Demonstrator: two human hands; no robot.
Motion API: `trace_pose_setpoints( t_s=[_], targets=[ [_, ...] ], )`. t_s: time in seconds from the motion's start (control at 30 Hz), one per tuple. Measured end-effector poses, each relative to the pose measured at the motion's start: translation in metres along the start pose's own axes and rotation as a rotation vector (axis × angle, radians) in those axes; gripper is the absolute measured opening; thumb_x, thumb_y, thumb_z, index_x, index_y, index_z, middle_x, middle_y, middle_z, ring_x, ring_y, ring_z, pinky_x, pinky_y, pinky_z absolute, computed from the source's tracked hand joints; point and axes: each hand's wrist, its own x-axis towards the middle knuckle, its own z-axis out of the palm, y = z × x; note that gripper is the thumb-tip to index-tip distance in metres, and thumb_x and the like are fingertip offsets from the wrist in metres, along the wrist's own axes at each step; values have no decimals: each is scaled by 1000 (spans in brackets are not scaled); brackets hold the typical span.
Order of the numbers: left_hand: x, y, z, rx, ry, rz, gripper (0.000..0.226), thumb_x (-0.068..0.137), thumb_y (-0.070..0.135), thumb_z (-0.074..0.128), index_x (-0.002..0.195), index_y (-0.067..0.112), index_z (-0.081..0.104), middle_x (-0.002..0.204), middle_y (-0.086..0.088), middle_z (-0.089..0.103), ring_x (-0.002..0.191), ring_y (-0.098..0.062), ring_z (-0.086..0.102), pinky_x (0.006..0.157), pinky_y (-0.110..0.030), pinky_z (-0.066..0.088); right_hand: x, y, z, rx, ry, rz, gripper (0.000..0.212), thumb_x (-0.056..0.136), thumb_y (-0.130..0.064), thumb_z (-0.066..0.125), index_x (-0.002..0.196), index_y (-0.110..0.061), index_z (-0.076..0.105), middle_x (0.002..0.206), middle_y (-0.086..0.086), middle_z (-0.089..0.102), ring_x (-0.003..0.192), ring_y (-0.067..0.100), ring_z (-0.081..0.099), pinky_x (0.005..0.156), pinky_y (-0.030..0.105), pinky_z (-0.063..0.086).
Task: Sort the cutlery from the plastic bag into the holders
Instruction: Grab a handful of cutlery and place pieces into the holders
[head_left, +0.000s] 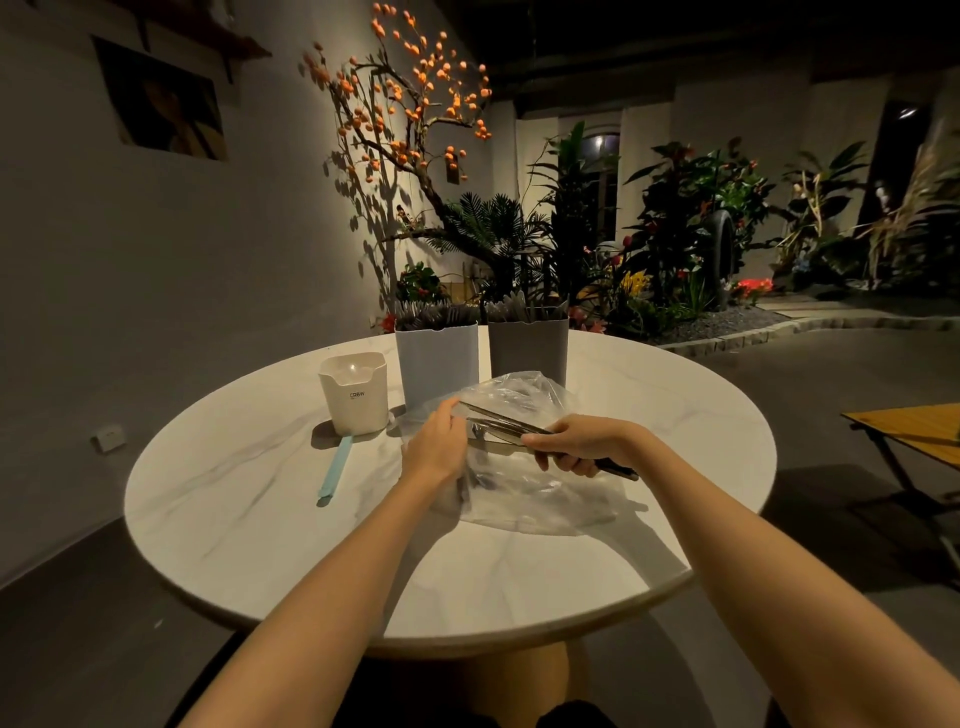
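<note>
Dim, plant-lined room; on the round marble counter (218, 483) lies the plastic bag (540, 499). Left hand (436, 447) pinches the bag's edge, while right hand (576, 441) grips several pieces of cutlery (498, 421) by their handles, half drawn out. Two tall holders (436, 358) (527, 348) look already full; the small cream holder (353, 392) appears empty, so sorting seems well advanced.

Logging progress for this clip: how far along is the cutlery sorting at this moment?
Partly done. The two tall holders at the back already stand full of cutlery; the small white holder looks empty. In hand: the right hand grips a bundle of dark-handled cutlery while the left hand holds the plastic bag. What remains inside the bag is unclear.
</note>
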Motion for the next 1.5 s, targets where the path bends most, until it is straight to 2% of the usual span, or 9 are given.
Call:
trace_pose_setpoints(
  t_s=[0.17,0.37,0.53,0.7,0.9,1.1,1.2,1.33,1.5],
  targets=[
    [7,-6,-4,-3,23,13,45,105,35,14,148,33,27,147,-4,46,123,-29,52,107,-52,37,3,0,6,13,0,-116,42,97,-46,46,80,-9,58,54,-3,33,46,9,24,43,18,23],
    [8,4,-7,-247,99,57,27,106,26,21,110,20,47,112,-7,61,102,-26,59,97,-46,46,11,-9,9,103,113,-249,41,100,-40,43,81,-8,59,57,-1,30,45,8,24,41,17,24],
    [19,13,-9,-354,110,55,31,106,25,24,126,10,43,113,-9,57,97,-22,59,85,-32,44,18,-16,9,172,155,-308,37,102,-35,41,83,-8,58,58,1,31,46,9,24,42,18,23],
    [37,25,-5,-523,114,-55,34,104,34,25,123,10,42,95,-4,62,99,-25,61,93,-42,45,27,-28,5,263,140,-316,34,104,-31,39,89,-7,58,60,0,35,46,8,28,44,16,26],
    [58,43,-6,-459,169,-24,40,105,36,27,118,5,49,103,-6,60,98,-21,56,87,-35,43,38,-50,-7,350,169,-358,34,104,-29,37,89,-7,58,60,1,36,46,9,28,43,17,26],
    [82,40,0,-526,161,-13,44,105,36,24,88,11,55,86,-6,63,93,-27,62,90,-40,47,55,-60,-23,327,221,-359,31,103,-28,40,87,-7,56,61,2,42,47,9,33,43,16,31],
    [92,38,7,-593,109,-44,42,103,43,30,90,12,55,92,-9,63,95,-28,63,89,-42,49,68,-53,-26,378,208,-351,31,103,-30,42,86,-8,56,61,1,43,47,9,33,44,17,31],
    [93,35,17,-659,40,-50,41,101,37,45,99,1,63,94,-11,69,85,-19,66,76,-28,52,83,-39,-20,495,191,-356,29,102,-30,44,90,-6,55,63,2,45,47,8,36,45,17,32],
    [86,23,34,-720,57,-63,39,102,30,45,96,-3,66,96,-19,69,90,-27,66,82,-36,53,96,-20,-3,657,181,-354,34,99,-29,49,107,2,58,64,4,50,48,9,42,45,17,35]
  ],
)
